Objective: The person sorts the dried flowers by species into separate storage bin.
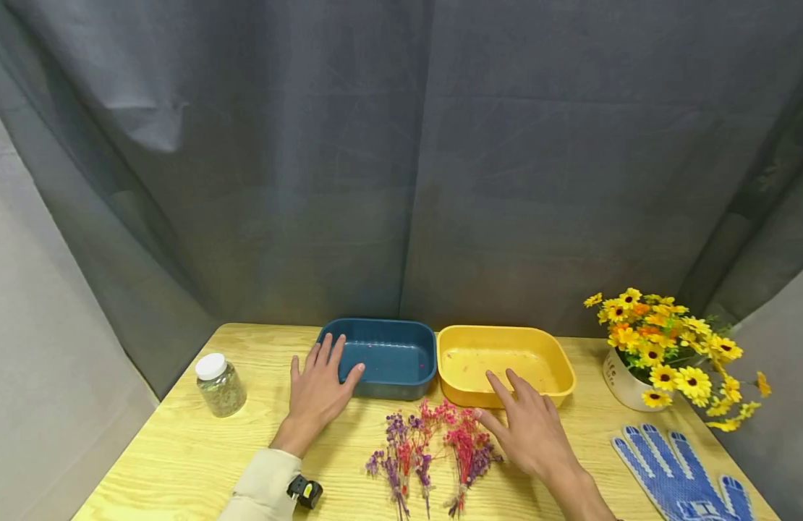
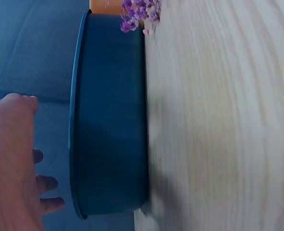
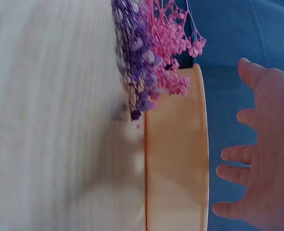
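Head view shows a blue bin (image 1: 388, 391) and a yellow bin (image 1: 466, 396) side by side at the far edge of the table (image 1: 160, 463), small flecks inside each. Dried flowers (image 1: 463, 449), purple and pink-red, lie in loose clumps in front of them, blossoms toward the bins; whether any touch the walls I cannot tell. The left hand (image 1: 320, 391) hovers over the blue bin's left end and the right hand (image 1: 530, 438) over the yellow bin's front edge. Both have their fingers (image 1: 337, 351) spread and hold nothing; the wrist views show them apart from the rims. Farther left stands a jar (image 1: 221, 391) with a white lid (image 1: 210, 366). To the right are a white pot (image 1: 626, 380) of yellow flowers (image 1: 691, 383) and, nearer, a blue patterned glove (image 1: 681, 470). A dark grey curtain (image 1: 310, 181) hangs behind.
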The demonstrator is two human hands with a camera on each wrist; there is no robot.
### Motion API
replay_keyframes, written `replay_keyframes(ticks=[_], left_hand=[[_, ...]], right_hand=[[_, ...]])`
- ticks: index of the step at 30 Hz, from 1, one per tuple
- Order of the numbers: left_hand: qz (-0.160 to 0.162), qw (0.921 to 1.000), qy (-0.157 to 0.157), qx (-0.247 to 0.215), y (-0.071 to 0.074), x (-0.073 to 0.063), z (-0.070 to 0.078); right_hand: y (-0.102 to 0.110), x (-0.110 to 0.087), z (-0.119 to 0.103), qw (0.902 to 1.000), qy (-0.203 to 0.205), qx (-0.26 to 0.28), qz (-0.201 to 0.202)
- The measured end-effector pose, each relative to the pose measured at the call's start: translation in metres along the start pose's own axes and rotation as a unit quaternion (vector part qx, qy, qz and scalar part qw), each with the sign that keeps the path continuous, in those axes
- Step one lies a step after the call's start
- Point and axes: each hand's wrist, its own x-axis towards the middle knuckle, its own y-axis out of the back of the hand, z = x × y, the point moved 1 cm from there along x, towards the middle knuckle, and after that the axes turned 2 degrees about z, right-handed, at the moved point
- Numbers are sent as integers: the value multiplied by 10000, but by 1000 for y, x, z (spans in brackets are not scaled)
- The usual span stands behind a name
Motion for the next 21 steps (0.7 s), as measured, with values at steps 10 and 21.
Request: replay_keyframes(ticks=[10,21], left_hand=[[100,9998,143,-112,-6,-5,-16],[62,9990,341,-274,-14,-8,-27]], right_hand=[[-3,-16,-14,9994,21,128,-309],[-9,-28,-21,9961,-45,421,-768]])
